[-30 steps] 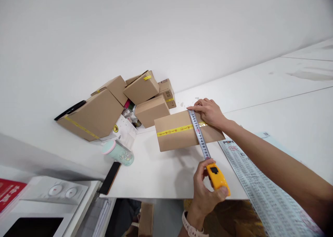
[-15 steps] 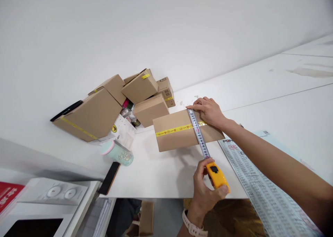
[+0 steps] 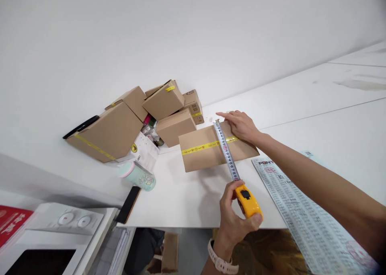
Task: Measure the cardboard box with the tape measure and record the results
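A flat cardboard box (image 3: 205,156) with a yellow tape strip lies on the white table (image 3: 181,198). A silver measuring tape blade (image 3: 226,152) runs across the box from its far edge to its near edge. My left hand (image 3: 233,216), with a watch on its wrist, is wrapped round the yellow tape measure case (image 3: 248,201) at the table's front edge. My right hand (image 3: 239,125) lies on the box's far right part, fingers stretched out beside the tape's tip and off the blade.
A heap of cardboard boxes (image 3: 120,126) stands at the back left against the wall. A pastel cup (image 3: 137,176) lies on its side, a black phone (image 3: 128,204) near the edge. A printed sheet (image 3: 304,214) covers the right front. A white appliance (image 3: 63,226) stands lower left.
My right hand has lifted off the blade's end, its fingers now straight. The blade's tip has slid slightly past the box's far edge. My left hand moved a little left.
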A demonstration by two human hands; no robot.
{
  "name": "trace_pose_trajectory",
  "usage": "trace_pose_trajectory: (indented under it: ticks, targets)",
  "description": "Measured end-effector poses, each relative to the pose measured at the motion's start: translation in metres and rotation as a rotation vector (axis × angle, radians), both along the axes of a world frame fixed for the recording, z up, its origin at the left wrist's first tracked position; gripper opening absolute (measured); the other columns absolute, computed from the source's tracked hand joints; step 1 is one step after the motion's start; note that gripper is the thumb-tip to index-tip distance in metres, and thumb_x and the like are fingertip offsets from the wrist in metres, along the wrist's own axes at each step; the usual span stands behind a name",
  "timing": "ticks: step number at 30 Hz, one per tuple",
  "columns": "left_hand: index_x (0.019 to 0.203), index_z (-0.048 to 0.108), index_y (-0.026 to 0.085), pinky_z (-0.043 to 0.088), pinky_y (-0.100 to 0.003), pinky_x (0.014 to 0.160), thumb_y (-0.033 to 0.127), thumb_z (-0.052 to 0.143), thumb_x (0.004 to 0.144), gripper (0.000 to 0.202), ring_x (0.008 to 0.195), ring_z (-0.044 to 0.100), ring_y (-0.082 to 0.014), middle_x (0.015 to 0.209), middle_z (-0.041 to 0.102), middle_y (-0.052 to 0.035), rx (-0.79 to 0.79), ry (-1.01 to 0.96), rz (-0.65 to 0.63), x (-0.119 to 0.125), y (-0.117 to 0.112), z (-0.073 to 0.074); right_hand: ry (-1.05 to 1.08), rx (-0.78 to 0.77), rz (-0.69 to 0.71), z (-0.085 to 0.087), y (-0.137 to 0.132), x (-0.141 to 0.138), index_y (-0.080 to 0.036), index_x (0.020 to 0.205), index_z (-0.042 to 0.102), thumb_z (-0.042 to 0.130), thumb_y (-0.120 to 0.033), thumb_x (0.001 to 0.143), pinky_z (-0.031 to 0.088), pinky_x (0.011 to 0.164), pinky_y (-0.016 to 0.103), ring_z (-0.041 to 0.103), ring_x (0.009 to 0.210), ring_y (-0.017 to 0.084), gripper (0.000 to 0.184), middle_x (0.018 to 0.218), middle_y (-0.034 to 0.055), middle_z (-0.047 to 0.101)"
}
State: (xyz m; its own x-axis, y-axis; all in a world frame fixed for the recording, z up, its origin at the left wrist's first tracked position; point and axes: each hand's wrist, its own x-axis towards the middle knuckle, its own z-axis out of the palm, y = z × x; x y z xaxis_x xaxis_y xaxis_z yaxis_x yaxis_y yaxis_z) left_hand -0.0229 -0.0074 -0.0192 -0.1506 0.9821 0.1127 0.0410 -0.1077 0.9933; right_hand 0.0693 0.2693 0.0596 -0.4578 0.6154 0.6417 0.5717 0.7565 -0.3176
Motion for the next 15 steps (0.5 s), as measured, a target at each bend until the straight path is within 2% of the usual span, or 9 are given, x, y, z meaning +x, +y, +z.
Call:
trace_pose_trajectory:
  ticks: [2,6,8,12,15]
  targets:
    - [0.133,0.063,0.023,0.056,-0.044,0.095,0.048,0.091,0.061,0.081,0.109,0.064,-0.0324,0.126,0.064,-0.0127,0.031,-0.024,0.021,-0.008,-0.007,0.006,-0.043,-0.056,-0.044,0.003,0.008,-0.003,-0.025,0.151,0.059,0.032,-0.026,0.105,0.044,0.087,0.044,0.058,0.101,0.031,0.054,0.111,0.0135,0.074]
    - [0.137,0.059,0.023,0.060,-0.040,0.083,0.061,0.087,0.066,0.085,0.096,0.069,-0.0289,0.116,0.066,-0.0116,0.047,-0.130,0.011,-0.026,-0.019,0.006,-0.195,-0.182,-0.054,0.002,0.028,-0.012,-0.022,0.141,0.068,0.034,-0.044,0.105,0.044,0.096,0.051,0.057,0.115,0.036,0.055,0.130,0.0181,0.070]
    - [0.137,0.058,0.023,0.060,-0.038,0.079,0.063,0.086,0.068,0.085,0.093,0.070,-0.0275,0.115,0.065,-0.0113,0.041,-0.166,-0.013,-0.030,-0.021,0.001,-0.228,-0.247,-0.040,0.000,0.039,-0.017,-0.020,0.140,0.070,0.035,-0.043,0.104,0.045,0.099,0.050,0.059,0.115,0.034,0.054,0.130,0.0185,0.071]
    - [0.137,0.058,0.023,0.059,-0.036,0.077,0.063,0.087,0.067,0.085,0.092,0.069,-0.0260,0.115,0.066,-0.0113,-0.007,-0.198,-0.044,-0.028,-0.024,-0.008,-0.231,-0.309,-0.033,-0.003,0.055,-0.026,-0.020,0.126,0.078,0.046,-0.041,0.101,0.048,0.098,0.047,0.065,0.108,0.032,0.046,0.114,0.0164,0.077]
    - [0.137,0.059,0.022,0.060,-0.038,0.079,0.061,0.088,0.066,0.086,0.092,0.068,-0.0260,0.113,0.067,-0.0113,-0.043,-0.182,-0.054,-0.026,-0.027,-0.006,-0.190,-0.309,-0.056,0.002,0.054,-0.026,-0.020,0.127,0.077,0.049,-0.043,0.099,0.049,0.099,0.050,0.063,0.115,0.035,0.045,0.120,0.0168,0.076]
